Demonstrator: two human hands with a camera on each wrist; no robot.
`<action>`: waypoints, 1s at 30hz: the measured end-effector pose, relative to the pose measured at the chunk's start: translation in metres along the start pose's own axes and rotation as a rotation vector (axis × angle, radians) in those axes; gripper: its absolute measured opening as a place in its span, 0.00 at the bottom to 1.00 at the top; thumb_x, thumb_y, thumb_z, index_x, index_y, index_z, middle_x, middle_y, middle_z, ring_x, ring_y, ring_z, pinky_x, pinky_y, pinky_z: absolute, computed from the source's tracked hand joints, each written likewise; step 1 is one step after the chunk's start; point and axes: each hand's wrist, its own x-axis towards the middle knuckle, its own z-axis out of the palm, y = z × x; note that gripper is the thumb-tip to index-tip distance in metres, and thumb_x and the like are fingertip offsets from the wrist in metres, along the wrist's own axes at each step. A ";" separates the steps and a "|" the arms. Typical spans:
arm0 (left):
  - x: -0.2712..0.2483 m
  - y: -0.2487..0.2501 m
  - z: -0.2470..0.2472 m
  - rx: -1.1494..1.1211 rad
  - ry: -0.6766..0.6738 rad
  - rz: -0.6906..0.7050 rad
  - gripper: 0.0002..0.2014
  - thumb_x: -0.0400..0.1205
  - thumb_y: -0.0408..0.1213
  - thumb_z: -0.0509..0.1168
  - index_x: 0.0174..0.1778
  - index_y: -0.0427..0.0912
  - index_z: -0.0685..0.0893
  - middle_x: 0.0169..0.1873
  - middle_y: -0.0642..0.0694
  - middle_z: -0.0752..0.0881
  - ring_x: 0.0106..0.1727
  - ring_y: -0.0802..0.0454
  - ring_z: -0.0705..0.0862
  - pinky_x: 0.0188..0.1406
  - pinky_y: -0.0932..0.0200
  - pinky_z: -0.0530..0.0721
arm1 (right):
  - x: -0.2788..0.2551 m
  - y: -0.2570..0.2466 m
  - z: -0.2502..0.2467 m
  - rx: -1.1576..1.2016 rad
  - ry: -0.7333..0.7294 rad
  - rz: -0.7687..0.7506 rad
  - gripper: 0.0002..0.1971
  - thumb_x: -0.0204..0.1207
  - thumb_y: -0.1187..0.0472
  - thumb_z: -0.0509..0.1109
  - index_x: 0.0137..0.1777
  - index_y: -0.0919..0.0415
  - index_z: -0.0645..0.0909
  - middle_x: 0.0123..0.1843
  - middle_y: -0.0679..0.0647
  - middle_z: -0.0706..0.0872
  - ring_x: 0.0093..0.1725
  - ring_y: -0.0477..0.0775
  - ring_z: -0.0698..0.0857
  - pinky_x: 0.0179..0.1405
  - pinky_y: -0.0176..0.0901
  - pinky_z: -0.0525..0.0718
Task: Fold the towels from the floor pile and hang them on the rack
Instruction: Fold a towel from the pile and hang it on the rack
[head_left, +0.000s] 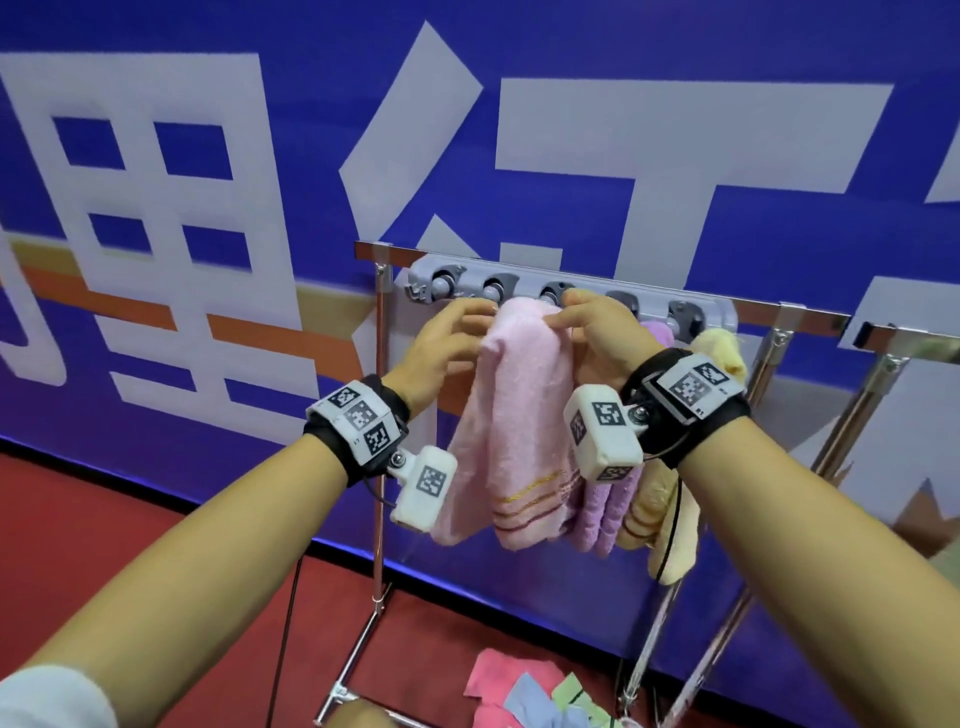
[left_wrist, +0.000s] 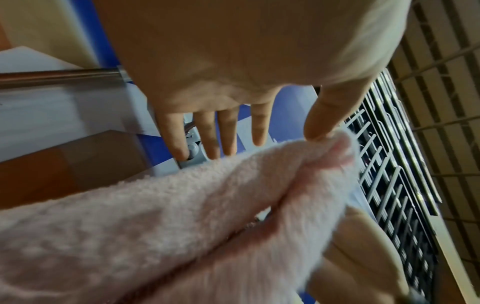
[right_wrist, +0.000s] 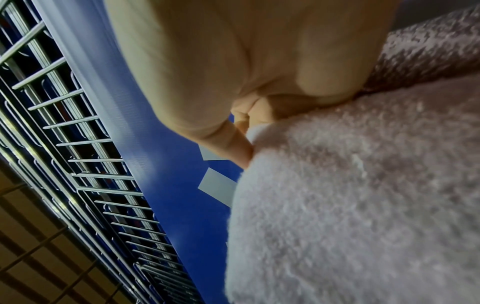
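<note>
A pink towel (head_left: 511, 415) hangs folded from the grey clip rack (head_left: 691, 312), its top bunched up at the clips. My left hand (head_left: 480, 314) is at the towel's upper left with straight, spread fingers (left_wrist: 259, 127); its thumb tip touches the top fold of the pink towel (left_wrist: 182, 205). At the upper right my right hand (head_left: 569, 312) pinches the top of the pink towel (right_wrist: 350, 195) with curled fingers (right_wrist: 239, 144). The exact clip under the fabric is hidden. More coloured towels lie in a pile (head_left: 524, 696) on the red floor below.
A purple towel (head_left: 608, 512) and a yellow towel (head_left: 672, 525) hang on the rack to the right of the pink one. The rack sits on a metal rail stand (head_left: 382, 415) in front of a blue banner wall (head_left: 623, 156).
</note>
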 end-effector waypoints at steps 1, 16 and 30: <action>0.000 -0.001 -0.001 -0.021 -0.016 0.039 0.31 0.65 0.32 0.61 0.67 0.47 0.76 0.60 0.47 0.82 0.55 0.58 0.84 0.51 0.62 0.82 | 0.004 -0.001 0.001 0.008 0.003 0.008 0.23 0.74 0.79 0.58 0.30 0.51 0.57 0.30 0.52 0.62 0.27 0.51 0.66 0.22 0.35 0.66; 0.035 -0.024 -0.002 0.389 0.370 0.162 0.32 0.73 0.26 0.66 0.74 0.55 0.77 0.56 0.53 0.88 0.53 0.59 0.85 0.55 0.63 0.84 | 0.048 -0.016 0.028 -0.032 -0.081 0.038 0.21 0.72 0.78 0.56 0.32 0.50 0.58 0.29 0.49 0.65 0.25 0.51 0.68 0.22 0.35 0.68; 0.098 -0.036 0.019 0.415 0.417 0.167 0.33 0.66 0.23 0.56 0.67 0.44 0.86 0.63 0.47 0.87 0.66 0.52 0.83 0.67 0.67 0.75 | 0.094 -0.028 -0.011 -1.030 0.103 -0.178 0.11 0.70 0.68 0.62 0.43 0.50 0.80 0.38 0.51 0.83 0.39 0.55 0.81 0.41 0.40 0.80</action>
